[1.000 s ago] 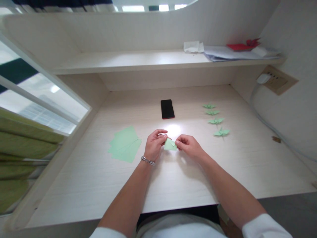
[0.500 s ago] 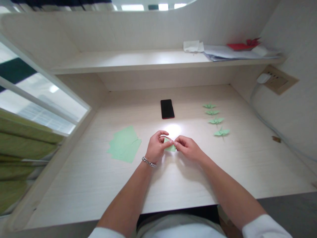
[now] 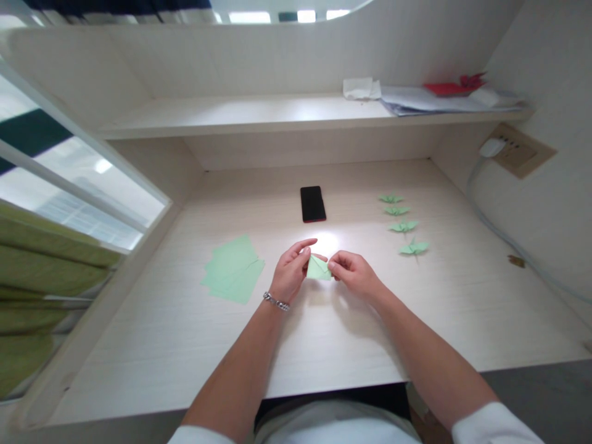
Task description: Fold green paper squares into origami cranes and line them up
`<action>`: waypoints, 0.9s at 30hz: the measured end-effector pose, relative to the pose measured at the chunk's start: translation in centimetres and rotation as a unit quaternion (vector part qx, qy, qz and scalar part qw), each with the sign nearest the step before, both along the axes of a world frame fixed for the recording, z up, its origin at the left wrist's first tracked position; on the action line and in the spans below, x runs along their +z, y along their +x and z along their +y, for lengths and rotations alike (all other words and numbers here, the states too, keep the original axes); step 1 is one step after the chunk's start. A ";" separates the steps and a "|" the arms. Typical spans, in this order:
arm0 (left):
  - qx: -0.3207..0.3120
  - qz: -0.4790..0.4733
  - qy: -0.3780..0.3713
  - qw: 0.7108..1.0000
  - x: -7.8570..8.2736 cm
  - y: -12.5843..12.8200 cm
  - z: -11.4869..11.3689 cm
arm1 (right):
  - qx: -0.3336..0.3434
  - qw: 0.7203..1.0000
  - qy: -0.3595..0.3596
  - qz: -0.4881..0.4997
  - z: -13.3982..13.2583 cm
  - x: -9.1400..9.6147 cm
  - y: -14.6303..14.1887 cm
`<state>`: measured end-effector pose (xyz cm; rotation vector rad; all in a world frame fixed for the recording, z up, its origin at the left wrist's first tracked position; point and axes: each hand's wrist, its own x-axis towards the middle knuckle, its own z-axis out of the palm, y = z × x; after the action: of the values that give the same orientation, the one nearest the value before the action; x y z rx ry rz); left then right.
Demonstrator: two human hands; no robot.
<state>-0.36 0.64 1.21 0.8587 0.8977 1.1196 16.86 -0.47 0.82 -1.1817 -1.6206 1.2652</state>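
Note:
A small folded piece of light green origami paper [image 3: 317, 269] is held between both hands over the desk, its creases and flaps facing up. My left hand [image 3: 292, 266] grips its left edge between thumb and fingers, the index finger stretched out above it. On the other side, my right hand [image 3: 352, 270] pinches the right corner with thumb and forefinger. Left of my hands lies a fanned pile of green paper sheets [image 3: 234, 270]. Several folded green paper cranes [image 3: 414, 248] stand in a column to the right.
A black phone [image 3: 313, 204] lies beyond my hands on the desk [image 3: 185, 345]. Above runs a shelf [image 3: 240, 114] with a stack of papers [image 3: 416, 102] and a red item. A white charger [image 3: 492, 147] sits in the wall socket, its cable trailing down the right side.
My left thumb has drawn back from the paper's front, so more of the folded face shows. My right hand still pinches the right side, slightly shifted.

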 end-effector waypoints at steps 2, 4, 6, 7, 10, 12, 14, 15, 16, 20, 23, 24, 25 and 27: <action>0.011 0.013 0.012 1.000 0.0 0.1 0.0 | -0.016 1.000 0.006 -0.002 0.1 -0.2 -0.1; 0.027 0.037 0.032 0.998 -0.1 0.2 0.0 | -0.028 1.000 0.011 -0.007 0.1 -0.3 -0.2; 0.051 0.059 0.053 0.996 -0.3 0.1 0.0 | -0.021 1.000 0.008 -0.018 0.1 -0.3 -0.2; 0.062 0.068 0.059 0.994 -0.4 0.1 0.0 | -0.011 1.000 0.004 -0.024 0.1 -0.2 -0.2; 0.073 0.084 0.053 0.992 -0.5 0.2 0.0 | 0.016 0.999 -0.007 -0.040 0.1 -0.1 -0.2; 0.064 0.072 0.035 0.995 -0.4 0.4 -0.1 | -0.002 0.999 -0.003 -0.033 0.0 -0.1 -0.2; 0.047 0.054 0.016 0.997 -0.4 0.8 -0.3 | -0.042 0.999 0.005 -0.010 0.1 -0.3 -0.2; 0.040 0.052 0.011 0.998 -0.4 1.0 -0.4 | -0.060 0.998 0.008 0.002 0.1 -0.4 -0.3; 0.037 0.055 0.008 0.998 -0.4 1.2 -0.5 | -0.071 0.997 0.008 0.012 0.2 -0.5 -0.3; 0.044 0.079 0.025 0.996 -0.6 1.4 -0.6 | -0.049 0.998 -0.018 0.033 0.4 -0.9 -0.2; 0.036 0.092 0.042 0.994 -0.4 1.0 -0.6 | -0.015 0.999 -0.031 0.030 0.6 -0.9 0.1; 0.027 0.096 0.045 0.994 -0.3 0.9 -0.6 | -0.005 0.999 -0.035 0.034 0.7 -0.9 0.2; 0.015 0.101 0.046 0.994 -0.2 0.8 -0.6 | 0.003 0.998 -0.041 0.043 0.7 -0.9 0.3; -0.024 0.118 0.048 0.992 0.0 0.7 -0.8 | 0.004 0.996 -0.049 0.071 0.8 -0.8 0.4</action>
<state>0.38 -0.13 1.21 1.1030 1.0174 1.0407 17.24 0.33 0.05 -1.1170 -1.4764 1.4152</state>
